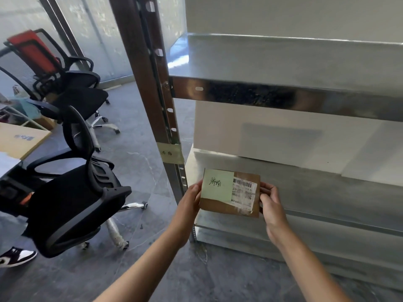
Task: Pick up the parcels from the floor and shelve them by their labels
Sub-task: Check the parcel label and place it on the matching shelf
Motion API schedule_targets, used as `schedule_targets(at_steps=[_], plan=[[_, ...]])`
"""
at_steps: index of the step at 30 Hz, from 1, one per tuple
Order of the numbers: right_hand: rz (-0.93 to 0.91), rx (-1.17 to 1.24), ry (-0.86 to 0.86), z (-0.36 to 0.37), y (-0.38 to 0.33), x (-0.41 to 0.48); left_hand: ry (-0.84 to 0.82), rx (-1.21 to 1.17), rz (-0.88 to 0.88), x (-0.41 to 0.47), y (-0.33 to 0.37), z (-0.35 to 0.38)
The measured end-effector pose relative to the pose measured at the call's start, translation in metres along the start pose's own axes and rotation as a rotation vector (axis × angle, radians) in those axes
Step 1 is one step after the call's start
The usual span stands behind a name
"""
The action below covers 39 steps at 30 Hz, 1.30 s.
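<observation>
Brown parcel (231, 194) with green handwritten note (217, 185), held at the metal shelf's (327, 192) front edge near 6 o'clock, left hand (189, 200) gripping its 9 o'clock edge, right hand (270, 200) pinching its 3 o'clock edge.

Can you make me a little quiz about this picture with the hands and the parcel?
1. True or false: both hands hold the parcel.
2. What colour is the note stuck on the parcel? A) pink B) green C) blue
3. Which hand is nearer the taped post?

Key: 1 true: the left hand and the right hand each grip a side. 2 B. 3 the left hand.
</observation>
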State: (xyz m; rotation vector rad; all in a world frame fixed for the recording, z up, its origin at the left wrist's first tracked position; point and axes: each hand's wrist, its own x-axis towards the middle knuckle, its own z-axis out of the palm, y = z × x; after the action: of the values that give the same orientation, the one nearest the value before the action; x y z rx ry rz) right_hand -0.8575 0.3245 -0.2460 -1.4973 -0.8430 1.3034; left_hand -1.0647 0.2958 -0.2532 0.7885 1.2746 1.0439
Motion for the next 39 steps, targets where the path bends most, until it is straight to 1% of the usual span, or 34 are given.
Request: schedule_targets(at_steps=[4, 11, 14, 22, 28, 31, 35, 37, 39], plan=[[-0.006, 0.006, -0.024, -0.008, -0.006, 0.019, -0.024, -0.015, 0.024, 0.026, 0.011, 0.013], [0.012, 0.000, -0.017, -0.014, -0.015, 0.059, -0.047, -0.061, -0.080, 0.071, 0.013, 0.018], [0.008, 0.010, -0.020, -0.013, -0.019, 0.074, -0.049, -0.085, -0.089, 0.082, 0.016, 0.022], [0.065, 0.017, -0.020, -0.010, -0.005, 0.092, 0.002, -0.073, -0.144, 0.105, 0.012, 0.025], [0.073, 0.000, -0.021, -0.007, -0.002, 0.099, -0.001, -0.074, -0.156, 0.114, 0.010, 0.023], [0.066, -0.022, -0.017, -0.007, 0.000, 0.099, 0.012, -0.044, -0.157, 0.117, 0.009, 0.023], [0.040, -0.070, 0.017, -0.010, 0.010, 0.094, 0.081, 0.004, -0.166, 0.112, 0.006, 0.026], [0.023, -0.097, 0.004, -0.010, 0.012, 0.088, 0.112, 0.047, -0.131, 0.106, 0.007, 0.028], [0.003, -0.133, -0.015, -0.011, 0.011, 0.082, 0.143, 0.144, -0.053, 0.097, 0.014, 0.031]])
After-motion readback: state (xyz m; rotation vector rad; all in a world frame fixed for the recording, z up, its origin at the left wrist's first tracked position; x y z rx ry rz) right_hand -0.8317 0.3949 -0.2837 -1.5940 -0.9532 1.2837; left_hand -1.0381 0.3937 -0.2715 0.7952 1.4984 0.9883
